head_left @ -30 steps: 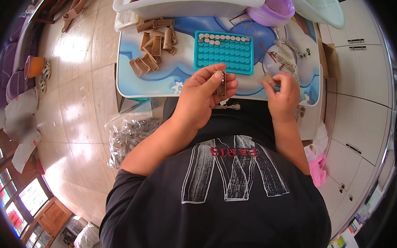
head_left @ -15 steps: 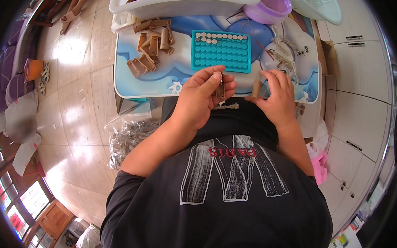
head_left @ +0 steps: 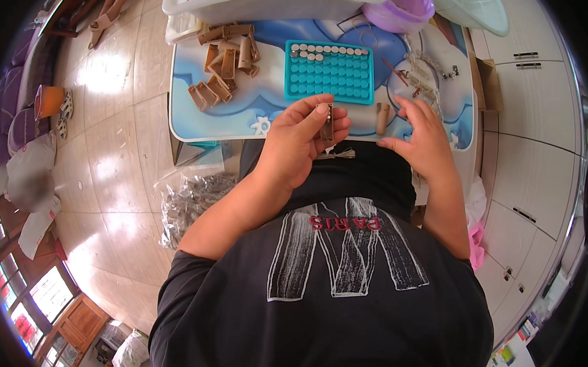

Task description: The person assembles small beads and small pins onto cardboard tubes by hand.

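Note:
My left hand (head_left: 293, 137) is closed round a small brown plastic casing (head_left: 328, 126), thumb on top, with metal bits showing inside it. Over the table's right front edge, my right hand (head_left: 427, 140) has its fingers apart and holds nothing. Just left of those fingers a second brown casing (head_left: 382, 118) lies on the table. Beyond both hands sits a teal tray (head_left: 373, 75) of round pockets, its back row and part of the second filled with silvery discs (head_left: 329, 50). More brown casings (head_left: 228, 62) are heaped at the table's left.
A white bin (head_left: 269, 10) of brown pieces stands at the back, beside a purple basin (head_left: 399, 17) and a pale green basin (head_left: 475, 13). Thin wires (head_left: 426, 87) lie at right. A clear bag (head_left: 198, 205) of shiny pieces is below the left edge. Another person's leg (head_left: 108, 14) shows far left.
My right hand has let go of the brown casing on the table and drawn back to the right, its fingers spreading. My left hand stays in place with its casing.

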Available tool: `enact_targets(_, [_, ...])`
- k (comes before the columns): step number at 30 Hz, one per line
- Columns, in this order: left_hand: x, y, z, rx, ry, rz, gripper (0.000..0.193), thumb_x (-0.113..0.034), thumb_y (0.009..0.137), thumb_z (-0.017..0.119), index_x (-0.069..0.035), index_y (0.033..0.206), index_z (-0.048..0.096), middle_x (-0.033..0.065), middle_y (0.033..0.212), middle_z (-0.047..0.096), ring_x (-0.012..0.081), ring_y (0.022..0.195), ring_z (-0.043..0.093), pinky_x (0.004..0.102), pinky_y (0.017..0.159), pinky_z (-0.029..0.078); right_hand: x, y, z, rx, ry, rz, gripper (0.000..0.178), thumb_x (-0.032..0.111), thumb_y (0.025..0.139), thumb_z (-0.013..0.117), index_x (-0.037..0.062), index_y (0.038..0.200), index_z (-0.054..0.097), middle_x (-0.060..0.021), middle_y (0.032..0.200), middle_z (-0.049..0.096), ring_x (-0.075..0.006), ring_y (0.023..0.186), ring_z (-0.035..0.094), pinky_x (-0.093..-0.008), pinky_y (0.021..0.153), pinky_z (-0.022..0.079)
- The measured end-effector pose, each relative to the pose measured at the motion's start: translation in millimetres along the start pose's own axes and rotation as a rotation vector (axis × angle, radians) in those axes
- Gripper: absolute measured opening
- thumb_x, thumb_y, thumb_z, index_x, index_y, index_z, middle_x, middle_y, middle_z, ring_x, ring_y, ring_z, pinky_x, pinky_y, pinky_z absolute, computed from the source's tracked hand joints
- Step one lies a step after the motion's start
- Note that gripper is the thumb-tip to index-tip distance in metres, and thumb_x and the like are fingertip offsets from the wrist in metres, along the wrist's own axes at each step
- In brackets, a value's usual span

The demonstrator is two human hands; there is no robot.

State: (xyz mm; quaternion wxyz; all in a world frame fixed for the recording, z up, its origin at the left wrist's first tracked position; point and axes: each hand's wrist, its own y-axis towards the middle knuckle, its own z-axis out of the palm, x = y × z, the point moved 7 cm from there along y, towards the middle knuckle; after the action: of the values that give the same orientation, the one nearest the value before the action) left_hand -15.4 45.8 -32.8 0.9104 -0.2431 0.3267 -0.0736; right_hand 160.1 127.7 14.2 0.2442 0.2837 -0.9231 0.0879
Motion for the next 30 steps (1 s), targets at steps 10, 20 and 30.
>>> enact_targets(10, [0,-3,2,0.039,-0.017,-0.017,0.035,-0.024,0.097,0.044,0.004,0.119,0.046,0.0141,0.102,0.059,0.0220,0.092,0.062,0.0343,0.082,0.052,18,2,0,-0.104,0.070,-0.097,0.057,0.020,0.061,0.080,0.0013,0.109,0.058,-0.0102,0.100,0.055,-0.0267,0.092,0.056,-0.0351,0.081,0.045])
enact_targets(20, [5,-3,7,0.116,-0.010,-0.072,0.040,-0.030,0.097,0.042,0.003,0.119,0.048,0.0136,0.104,0.058,0.0231,0.094,0.061,0.0350,0.080,0.053,80,6,3,-0.142,0.136,-0.387,0.057,0.025,0.057,0.082,0.0034,0.106,0.060,-0.0094,0.099,0.058,-0.0280,0.091,0.055,-0.0357,0.081,0.044])
enact_targets(30, [4,-6,10,0.137,0.033,-0.035,0.042,-0.032,0.098,0.042,0.003,0.121,0.047,0.0124,0.105,0.059,0.0210,0.095,0.060,0.0339,0.080,0.052,83,9,5,-0.141,0.101,-0.396,0.057,0.027,0.056,0.082,0.0052,0.104,0.060,-0.0084,0.099,0.058,-0.0281,0.090,0.055,-0.0369,0.081,0.042])
